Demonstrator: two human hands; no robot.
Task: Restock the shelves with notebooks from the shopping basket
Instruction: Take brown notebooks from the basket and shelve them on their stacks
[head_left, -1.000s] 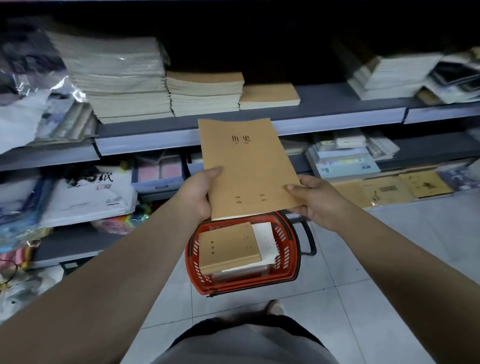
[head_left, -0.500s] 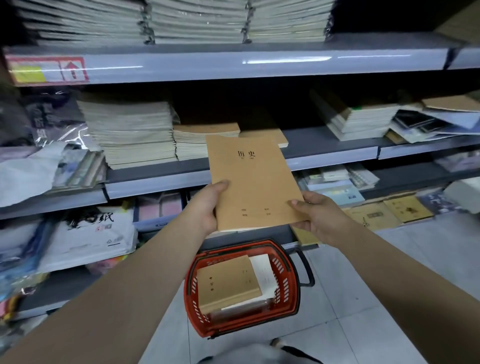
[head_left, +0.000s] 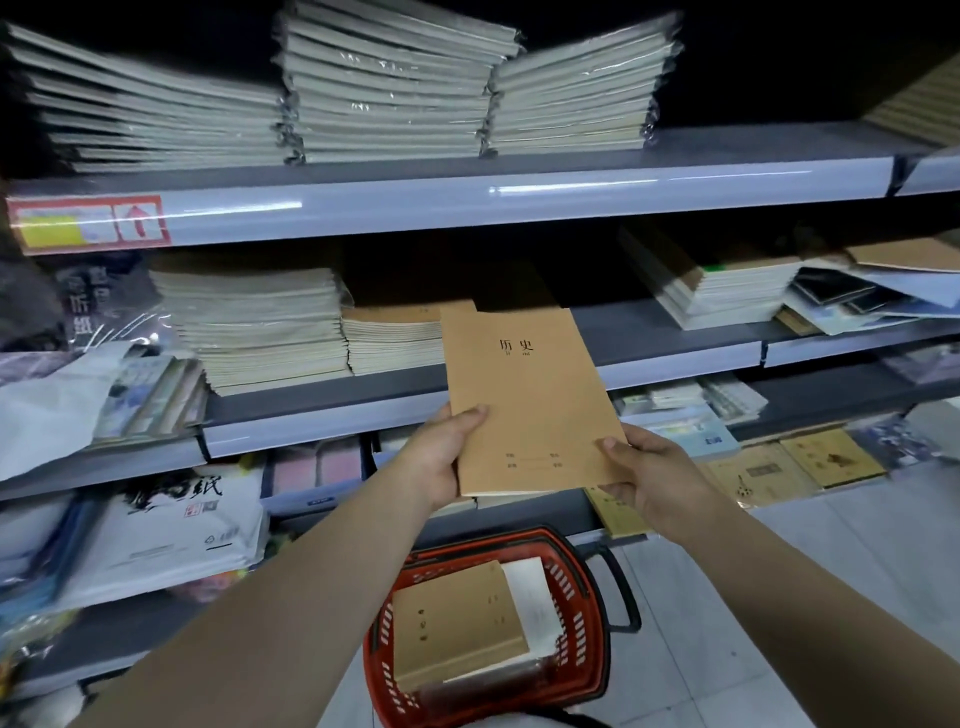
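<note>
brown kraft notebook (head_left: 524, 395) held up before the middle shelf (head_left: 675, 332), left hand (head_left: 441, 457) and right hand (head_left: 654, 478) each gripping a lower corner; red shopping basket (head_left: 587, 587) below holds more.

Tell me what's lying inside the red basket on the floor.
The red basket holds a stack of brown notebooks, with a white paper item sticking out from under it. Anything beneath them, and the basket's floor, is covered.
</note>
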